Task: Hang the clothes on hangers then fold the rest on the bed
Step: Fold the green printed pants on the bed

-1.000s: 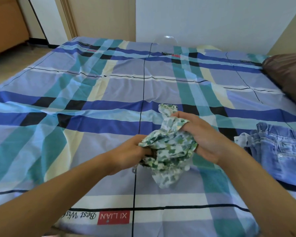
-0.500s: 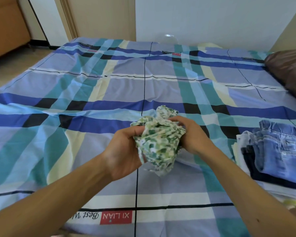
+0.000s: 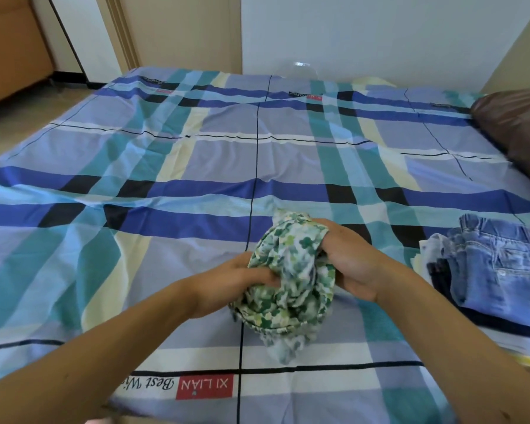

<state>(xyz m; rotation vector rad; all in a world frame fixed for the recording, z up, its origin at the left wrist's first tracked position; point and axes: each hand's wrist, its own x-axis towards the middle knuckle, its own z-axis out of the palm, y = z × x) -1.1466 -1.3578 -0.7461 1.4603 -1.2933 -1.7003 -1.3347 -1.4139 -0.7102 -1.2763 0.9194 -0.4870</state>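
A bunched-up white garment with a green leaf print (image 3: 291,280) hangs just above the near part of the bed (image 3: 196,166), held between both hands. My left hand (image 3: 227,286) grips its left side with curled fingers. My right hand (image 3: 349,264) clutches its right side, fingers tucked into the cloth. A loose end of the garment dangles down toward the checked sheet.
A stack of folded clothes topped by blue jeans (image 3: 499,264) lies at the right edge of the bed. A brown cushion (image 3: 517,130) sits at the far right. A wall and a door frame stand behind the bed; wooden furniture (image 3: 10,47) is at the far left.
Both hands have shifted their grip on the printed garment and lowered it slightly. The bundle now hangs more to the right, and the view has tilted a little.
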